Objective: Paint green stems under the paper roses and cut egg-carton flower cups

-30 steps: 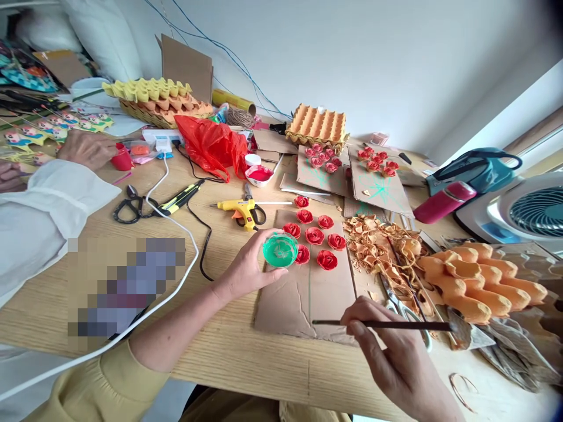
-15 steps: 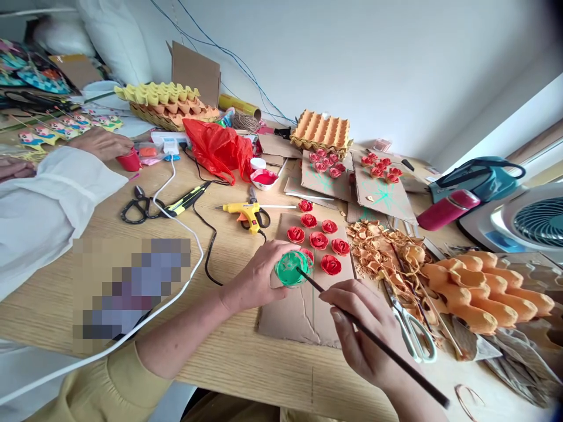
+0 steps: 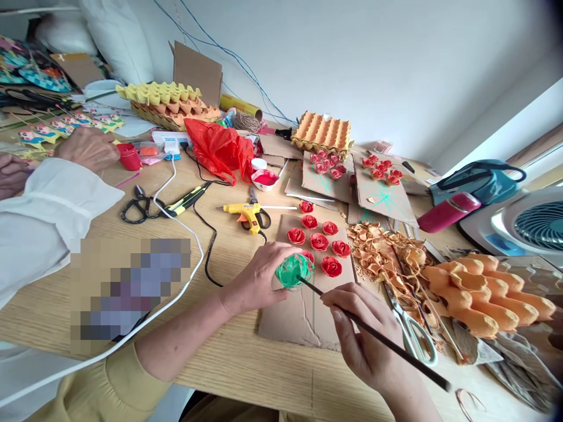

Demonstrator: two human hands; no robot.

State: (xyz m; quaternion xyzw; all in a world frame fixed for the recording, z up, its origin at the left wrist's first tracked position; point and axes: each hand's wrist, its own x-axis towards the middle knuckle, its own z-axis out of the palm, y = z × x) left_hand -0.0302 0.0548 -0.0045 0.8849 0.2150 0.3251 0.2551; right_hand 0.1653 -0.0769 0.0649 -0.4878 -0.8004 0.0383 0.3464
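My left hand is wrapped round a small clear cup of green paint, tilted towards me above a cardboard sheet. Between the fingers of my right hand is a dark-handled paintbrush. Its tip dips into the green paint, and the bristles are hidden there. Several red paper roses sit on the cardboard just beyond the cup, one of them partly covered by it.
A yellow glue gun, pliers and a bowl of red paint lie further back. Egg-carton scraps, scissors and an orange egg tray are on the right. At left, a co-worker's hand is near a red cup.
The cup tips slightly and the brush tip shifts a little right and down within the paint. The co-worker's hand has drawn left, away from the red cup.
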